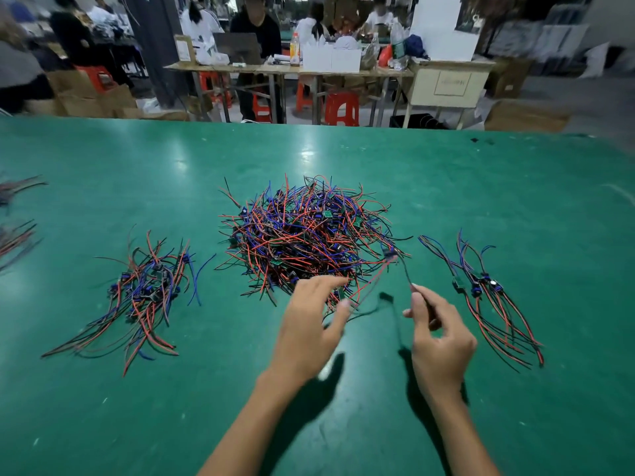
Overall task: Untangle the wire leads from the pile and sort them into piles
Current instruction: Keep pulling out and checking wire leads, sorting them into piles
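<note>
Two hands work at a green worktop (103,424): the right hand (438,341) pinches a black lead (405,273) running up to a small module, while the left hand (311,333), fingers spread and relaxed, grips nothing. Just beyond both hands lies the tangled pile (309,235), light, limp and prone to snagging; pulling by the module looks safest. Sorted bundles lie left (144,293) and right (488,297) of the hands.
</note>
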A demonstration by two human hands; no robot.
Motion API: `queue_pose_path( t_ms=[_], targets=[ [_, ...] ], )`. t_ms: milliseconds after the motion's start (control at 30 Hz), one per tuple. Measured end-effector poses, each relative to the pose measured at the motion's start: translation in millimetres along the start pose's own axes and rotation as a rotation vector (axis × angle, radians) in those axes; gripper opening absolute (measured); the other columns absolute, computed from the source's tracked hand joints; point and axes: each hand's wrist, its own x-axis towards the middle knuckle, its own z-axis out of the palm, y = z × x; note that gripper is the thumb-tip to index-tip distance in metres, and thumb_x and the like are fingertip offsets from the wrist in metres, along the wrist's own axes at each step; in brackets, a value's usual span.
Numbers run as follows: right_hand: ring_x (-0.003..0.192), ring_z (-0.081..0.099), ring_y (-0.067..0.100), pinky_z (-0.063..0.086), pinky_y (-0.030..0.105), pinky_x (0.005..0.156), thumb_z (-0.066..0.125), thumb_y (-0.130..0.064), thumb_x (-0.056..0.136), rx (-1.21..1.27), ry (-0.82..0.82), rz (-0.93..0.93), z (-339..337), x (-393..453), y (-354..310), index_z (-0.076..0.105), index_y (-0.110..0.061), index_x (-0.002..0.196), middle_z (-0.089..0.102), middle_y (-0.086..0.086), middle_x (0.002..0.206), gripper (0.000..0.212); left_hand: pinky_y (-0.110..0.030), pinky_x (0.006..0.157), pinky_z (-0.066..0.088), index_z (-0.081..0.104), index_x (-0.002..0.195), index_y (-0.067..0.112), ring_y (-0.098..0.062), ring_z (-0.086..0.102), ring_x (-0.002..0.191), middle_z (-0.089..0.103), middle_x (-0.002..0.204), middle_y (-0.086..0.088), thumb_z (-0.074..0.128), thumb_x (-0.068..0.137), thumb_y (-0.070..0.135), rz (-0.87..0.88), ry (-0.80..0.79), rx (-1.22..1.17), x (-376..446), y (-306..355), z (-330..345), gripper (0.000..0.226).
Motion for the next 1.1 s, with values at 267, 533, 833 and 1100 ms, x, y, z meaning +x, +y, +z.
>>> queue_pose_path(
  t_ms=[267,533,833,1100],
  targets=[
    [0.078,0.065,0.011,0.049,0.026,0.072,0.055,-0.030,0.100,0.093,-0.042,-0.098,-10,-14,-5,0.065,-0.037,0.104,0.071,-0.008,0.086,0.013,-0.021,0.077,0.051,0.047,0.139,0.015,-0.015,0.065,0.083,0.075,0.101,-0.003,0.058,0.095,0.000,-0.367,-0.212,-0.670,24,34,28,0.047],
    [0.066,0.071,0.011,0.051,0.029,0.059,0.056,-0.042,0.096,0.101,-0.265,0.054,-10,-17,4,0.068,-0.035,0.095,0.072,-0.011,0.073,0.015,-0.027,0.072,0.059,0.067,0.124,0.016,-0.008,0.056,0.080,0.056,0.100,-0.008,0.046,0.107,0.012,-0.612,-0.129,-0.723,25,28,15,0.027],
    [0.075,0.067,0.013,0.052,0.018,0.069,0.057,-0.043,0.097,0.542,-0.622,0.627,-19,4,9,0.081,-0.018,0.102,0.077,0.017,0.092,0.034,-0.036,0.080,0.060,0.069,0.116,0.003,-0.017,0.064,0.068,0.063,0.081,-0.006,0.066,0.095,0.014,-0.707,-0.156,-0.937,8,22,18,0.024],
    [0.070,0.054,0.015,0.053,0.024,0.074,0.092,-0.020,0.067,0.462,-0.724,0.436,-16,1,14,0.063,-0.037,0.130,0.073,0.009,0.108,0.072,-0.029,0.068,0.059,0.068,0.120,0.009,-0.019,0.069,0.068,0.077,0.089,-0.014,0.074,0.089,0.011,-0.674,-0.205,-0.898,-4,18,27,0.031]
  ],
)
